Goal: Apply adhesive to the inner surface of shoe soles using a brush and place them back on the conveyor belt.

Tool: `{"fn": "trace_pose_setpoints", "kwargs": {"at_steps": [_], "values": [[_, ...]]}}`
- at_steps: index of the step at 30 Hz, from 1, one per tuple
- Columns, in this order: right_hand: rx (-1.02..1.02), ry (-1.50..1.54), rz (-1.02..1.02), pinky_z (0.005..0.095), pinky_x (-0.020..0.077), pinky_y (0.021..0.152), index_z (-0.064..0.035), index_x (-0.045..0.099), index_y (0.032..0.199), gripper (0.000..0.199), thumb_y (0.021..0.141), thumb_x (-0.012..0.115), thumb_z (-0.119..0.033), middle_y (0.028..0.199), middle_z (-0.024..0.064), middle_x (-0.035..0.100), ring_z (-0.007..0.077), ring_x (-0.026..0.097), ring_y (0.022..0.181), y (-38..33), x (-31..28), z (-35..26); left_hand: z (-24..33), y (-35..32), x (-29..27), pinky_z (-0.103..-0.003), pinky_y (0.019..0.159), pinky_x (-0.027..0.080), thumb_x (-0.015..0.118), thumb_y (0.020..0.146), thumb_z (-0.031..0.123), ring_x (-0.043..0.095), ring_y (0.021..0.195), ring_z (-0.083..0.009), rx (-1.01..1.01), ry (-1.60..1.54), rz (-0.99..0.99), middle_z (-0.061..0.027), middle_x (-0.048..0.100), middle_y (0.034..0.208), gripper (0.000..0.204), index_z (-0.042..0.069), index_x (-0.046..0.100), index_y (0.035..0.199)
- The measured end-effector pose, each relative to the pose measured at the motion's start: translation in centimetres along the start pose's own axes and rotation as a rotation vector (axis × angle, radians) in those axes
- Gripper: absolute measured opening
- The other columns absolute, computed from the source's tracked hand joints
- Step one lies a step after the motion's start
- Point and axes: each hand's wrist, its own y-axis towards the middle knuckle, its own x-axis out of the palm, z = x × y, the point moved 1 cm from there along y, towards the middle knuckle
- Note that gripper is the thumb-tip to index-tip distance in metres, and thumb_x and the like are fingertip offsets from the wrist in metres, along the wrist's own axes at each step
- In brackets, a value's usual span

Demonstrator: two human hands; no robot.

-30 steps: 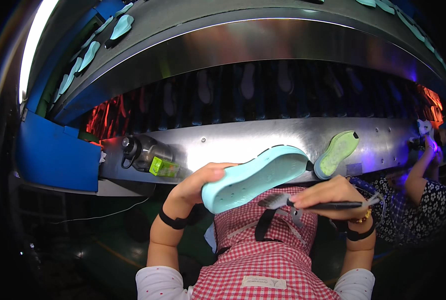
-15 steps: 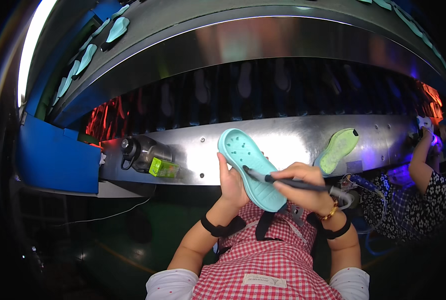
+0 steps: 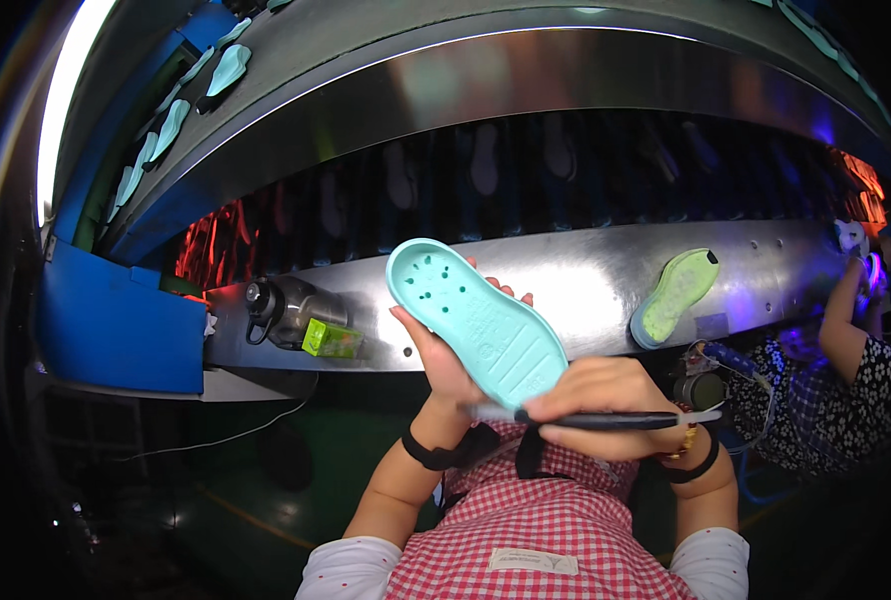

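**Sole held up for marking**

Head view: the left hand [image 3: 444, 352] is gripping a mint-green shoe sole [image 3: 476, 320] from behind, tilting its underside toward the face, apparently so the tool can reach it. The right hand [image 3: 606, 408] is closing around a dark pen-like tool [image 3: 591, 421], lying level at the sole's lower edge. Both wrists are bending inward above the checked apron [image 3: 551, 530]. A green sole [image 3: 674, 296] is resting on the steel shelf [image 3: 586, 275] beyond.

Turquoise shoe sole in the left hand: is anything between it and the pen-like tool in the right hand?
Nothing visible. The left hand holds the turquoise rubber shoe sole upright, and the right hand holds the dark pen-like tool directly at its lower end.
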Motion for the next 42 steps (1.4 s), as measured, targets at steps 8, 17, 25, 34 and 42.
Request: {"fn": "trace_pose_setpoints", "kwargs": {"at_steps": [8, 17, 25, 34, 42], "values": [[0.061, 0.027, -0.081, 0.0293, 0.0486, 0.07, -0.0028, 0.064, 0.09, 0.023, 0.067, 0.068, -0.004, 0.085, 0.0104, 0.064, 0.0207, 0.062, 0.077, -1.0, -1.2, 0.2, 1.0, 0.0, 1.3, -0.051, 0.093, 0.034, 0.019, 0.075, 0.072, 0.051, 0.091, -0.0259, 0.078, 0.101, 0.022, -0.0118, 0.052, 0.098, 0.08, 0.009, 0.04, 0.119], [0.179, 0.229, -0.081, 0.0308, 0.0424, 0.083, -0.0018, 0.064, 0.091, 0.024, 0.067, 0.068, 0.0, 0.09, 0.0105, 0.064, 0.0192, 0.056, 0.09, -1.6, -2.2, 1.3, 2.0, 1.0, 2.6, -0.049, 0.093, 0.035, 0.024, 0.076, 0.071, 0.051, 0.093, -0.025, 0.115, 0.184, -0.114, -0.0126, 0.05, 0.1, 0.078, 0.007, 0.041, 0.117], [0.348, 1.026, 0.326, 0.0307, 0.0435, 0.085, 0.0039, 0.054, 0.098, 0.021, 0.077, 0.057, 0.001, 0.097, 0.0178, 0.059, 0.022, 0.055, 0.095, -1.0, 0.3, 2.9, 1.8, -0.7, 4.3, -0.051, 0.098, 0.028, 0.026, 0.084, 0.057, 0.041, 0.114, -0.0313, -0.039, 0.297, 0.031, -0.0158, 0.04, 0.127, 0.069, 0.006, 0.028, 0.131], [0.423, 0.56, 0.294, 0.0239, 0.0446, 0.078, 0.0018, 0.058, 0.098, 0.021, 0.077, 0.059, -0.001, 0.096, 0.0106, 0.061, 0.0128, 0.057, 0.088, -1.3, -0.1, 1.2, 0.4, -1.3, 3.8, -0.052, 0.097, 0.03, 0.018, 0.09, 0.04, 0.04, 0.115, -0.0345, -0.047, 0.085, 0.022, -0.0145, 0.032, 0.132, 0.052, 0.013, 0.02, 0.135], [0.415, 0.26, 0.164, 0.0241, 0.0478, 0.068, -0.0012, 0.062, 0.095, 0.024, 0.071, 0.063, 0.0, 0.091, 0.011, 0.063, 0.0134, 0.06, 0.078, 0.4, -2.4, 1.0, 0.8, -0.5, 3.6, -0.056, 0.094, 0.032, 0.027, 0.088, 0.041, 0.039, 0.115, -0.0377, 0.005, 0.243, 0.068, -0.0147, 0.033, 0.131, 0.05, 0.015, 0.028, 0.131]]}}
